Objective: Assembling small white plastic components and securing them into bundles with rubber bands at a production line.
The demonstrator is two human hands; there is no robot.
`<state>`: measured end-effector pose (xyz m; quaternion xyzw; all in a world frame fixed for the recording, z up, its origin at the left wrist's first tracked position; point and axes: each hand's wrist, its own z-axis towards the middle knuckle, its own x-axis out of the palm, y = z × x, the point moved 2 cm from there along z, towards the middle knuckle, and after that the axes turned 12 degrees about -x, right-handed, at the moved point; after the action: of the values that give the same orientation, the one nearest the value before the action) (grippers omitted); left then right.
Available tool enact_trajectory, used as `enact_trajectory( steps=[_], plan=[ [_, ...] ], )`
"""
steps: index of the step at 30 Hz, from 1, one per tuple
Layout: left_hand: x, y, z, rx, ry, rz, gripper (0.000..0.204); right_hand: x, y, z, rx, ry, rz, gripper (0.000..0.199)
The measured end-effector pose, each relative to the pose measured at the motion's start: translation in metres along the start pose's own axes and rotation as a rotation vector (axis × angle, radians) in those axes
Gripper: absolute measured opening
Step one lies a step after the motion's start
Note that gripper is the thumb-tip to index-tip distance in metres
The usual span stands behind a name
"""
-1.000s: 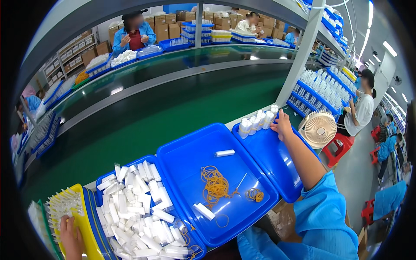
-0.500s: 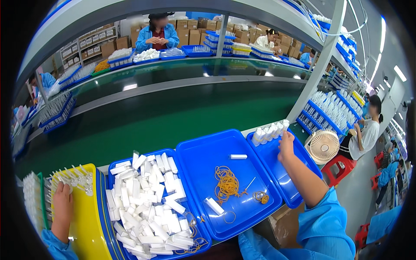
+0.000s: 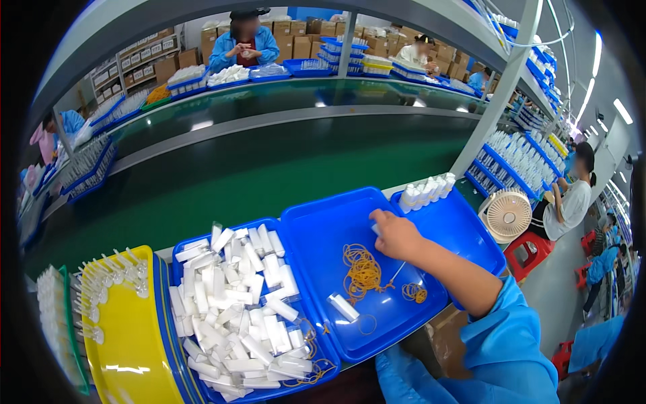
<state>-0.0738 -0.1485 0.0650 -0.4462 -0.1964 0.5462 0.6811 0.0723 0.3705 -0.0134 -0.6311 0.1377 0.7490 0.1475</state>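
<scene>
Moved in from the far tray, right hand now closes on a white tube in the middle tray, beside loose rubber bands for bundling; left hand unseen

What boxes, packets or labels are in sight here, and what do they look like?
Cardboard cartons: brown, stacked along the far wall behind the line.
Wrapped packets: small, white, oblong, heaped in the left blue tray.
Single packet: clear-white, in the middle blue tray, near the right hand.
No signs or screens show.
</scene>
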Motion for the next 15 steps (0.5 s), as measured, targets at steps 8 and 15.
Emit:
enact_trajectory(
  steps=[8,15],
  plan=[
    [0.119,0.021,-0.036,-0.401,0.385,-0.227,0.020,-0.055,0.134,-0.038,0.080,-0.008,1.447,0.047],
    [0.169,0.017,-0.014,-0.148,0.493,-0.334,0.013,-0.042,0.181,-0.061,0.091,-0.091,1.828,0.043]
  ],
)
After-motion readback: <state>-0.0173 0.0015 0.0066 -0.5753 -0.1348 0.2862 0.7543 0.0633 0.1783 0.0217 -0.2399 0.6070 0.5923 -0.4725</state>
